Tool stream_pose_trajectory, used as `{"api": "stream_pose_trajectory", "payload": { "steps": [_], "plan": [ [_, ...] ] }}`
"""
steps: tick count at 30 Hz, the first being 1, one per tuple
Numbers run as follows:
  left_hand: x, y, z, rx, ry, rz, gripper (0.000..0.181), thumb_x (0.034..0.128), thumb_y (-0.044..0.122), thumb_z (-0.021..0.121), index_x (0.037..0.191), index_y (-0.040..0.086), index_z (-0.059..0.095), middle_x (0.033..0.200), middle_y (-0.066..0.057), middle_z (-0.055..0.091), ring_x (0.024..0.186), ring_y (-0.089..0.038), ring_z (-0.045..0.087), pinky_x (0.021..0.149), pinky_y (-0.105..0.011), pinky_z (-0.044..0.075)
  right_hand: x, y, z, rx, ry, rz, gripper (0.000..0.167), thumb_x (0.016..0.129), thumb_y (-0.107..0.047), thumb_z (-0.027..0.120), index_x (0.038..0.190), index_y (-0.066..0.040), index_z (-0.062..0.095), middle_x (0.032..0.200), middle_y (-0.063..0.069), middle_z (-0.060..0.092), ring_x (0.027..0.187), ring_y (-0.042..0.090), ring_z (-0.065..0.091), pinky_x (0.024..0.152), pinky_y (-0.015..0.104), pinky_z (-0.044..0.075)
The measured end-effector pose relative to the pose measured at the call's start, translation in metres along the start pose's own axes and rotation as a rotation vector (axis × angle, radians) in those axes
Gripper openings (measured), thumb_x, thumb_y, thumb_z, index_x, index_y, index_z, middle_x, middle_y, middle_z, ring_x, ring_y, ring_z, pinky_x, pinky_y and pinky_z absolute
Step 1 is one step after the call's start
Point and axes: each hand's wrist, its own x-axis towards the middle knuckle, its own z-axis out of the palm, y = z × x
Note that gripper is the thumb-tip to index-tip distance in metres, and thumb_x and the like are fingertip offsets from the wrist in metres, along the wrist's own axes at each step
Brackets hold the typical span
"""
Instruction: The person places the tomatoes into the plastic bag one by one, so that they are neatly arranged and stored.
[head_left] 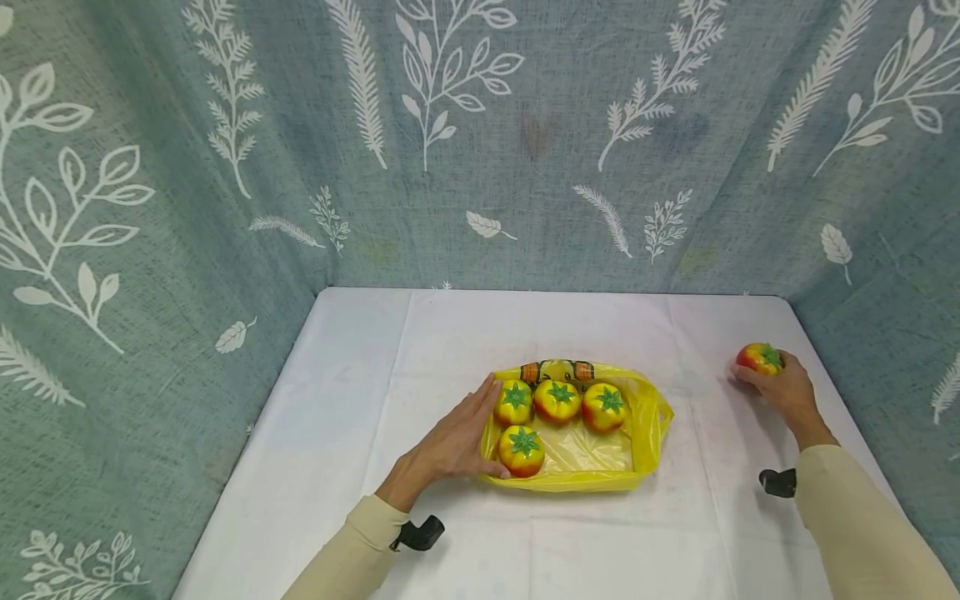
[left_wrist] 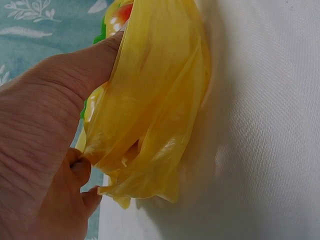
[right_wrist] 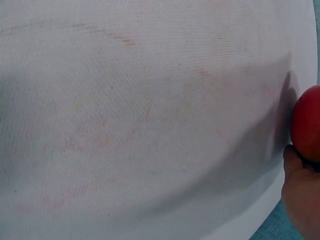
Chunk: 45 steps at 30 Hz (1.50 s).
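A yellow plastic bag (head_left: 585, 482) lies spread on the table with its mouth up. Several yellow-red toy tomatoes (head_left: 557, 402) with green star-shaped tops sit inside, three along the back and one at the front left. My left hand (head_left: 453, 437) grips the bag's left side; in the left wrist view the thumb goes inside the rim of the crinkled yellow film (left_wrist: 155, 90). Over at the table's right side, my right hand (head_left: 787, 387) holds another toy tomato (head_left: 759, 358). Its red underside (right_wrist: 307, 122) shows at the edge of the right wrist view.
A white cloth covers the table (head_left: 600, 542), with faint coloured stains. A grey-green leaf-patterned curtain (head_left: 480, 225) hangs behind and along both sides. Black straps with small mounts (head_left: 422, 533) sit at both wrists.
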Motion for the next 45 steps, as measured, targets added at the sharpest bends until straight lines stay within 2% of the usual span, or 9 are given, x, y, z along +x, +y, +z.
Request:
{"api": "stream_pose_trajectory", "payload": {
  "steps": [10,20,27,36,45],
  "plan": [
    [0.000,0.002,0.000,-0.009,0.003,0.002,0.135,0.0713,0.064,0.083,0.163,0.007,0.002,0.170,-0.013,-0.003,0.154,-0.027,0.013,0.123,-0.046,0.018,-0.004,-0.007,-0.007,-0.010,0.006,-0.049,0.099,0.098,-0.041,0.063,0.156,0.009,-0.001,0.158,0.040,0.010,0.143,0.057,0.018,0.115,0.067,0.022],
    [0.001,0.001,0.000,0.002,-0.007,-0.010,0.135,0.0713,0.066,0.082,0.163,0.008,0.002,0.170,-0.011,-0.004,0.154,-0.025,0.011,0.124,-0.041,0.016,-0.011,-0.020,-0.015,-0.013,0.014,-0.136,0.100,0.099,-0.044,0.062,0.156,0.009,-0.001,0.158,0.040,0.009,0.142,0.059,0.018,0.112,0.069,0.024],
    [0.002,0.001,0.000,0.006,-0.014,-0.011,0.136,0.0714,0.066,0.082,0.163,0.007,0.001,0.170,-0.011,-0.005,0.155,-0.024,0.010,0.124,-0.041,0.015,-0.015,-0.033,-0.017,-0.014,0.017,-0.166,0.103,0.097,-0.048,0.063,0.157,0.007,0.000,0.159,0.038,0.009,0.142,0.058,0.017,0.112,0.070,0.025],
    [0.001,0.001,0.001,0.008,-0.010,0.000,0.135,0.0716,0.065,0.083,0.163,0.006,0.002,0.170,-0.013,-0.004,0.155,-0.024,0.010,0.124,-0.041,0.015,-0.029,-0.055,-0.016,-0.026,0.022,-0.299,0.100,0.097,-0.044,0.065,0.157,0.008,0.005,0.157,0.039,0.017,0.137,0.059,0.024,0.111,0.070,0.028],
    [0.000,0.001,0.001,0.002,-0.018,-0.012,0.135,0.0725,0.064,0.083,0.163,0.006,0.001,0.170,-0.011,-0.005,0.155,-0.024,0.010,0.124,-0.041,0.015,-0.046,-0.078,-0.014,-0.057,-0.003,-0.395,0.101,0.096,-0.047,0.067,0.158,0.006,0.008,0.153,0.039,0.023,0.132,0.057,0.028,0.106,0.071,0.034]
  ]
}}
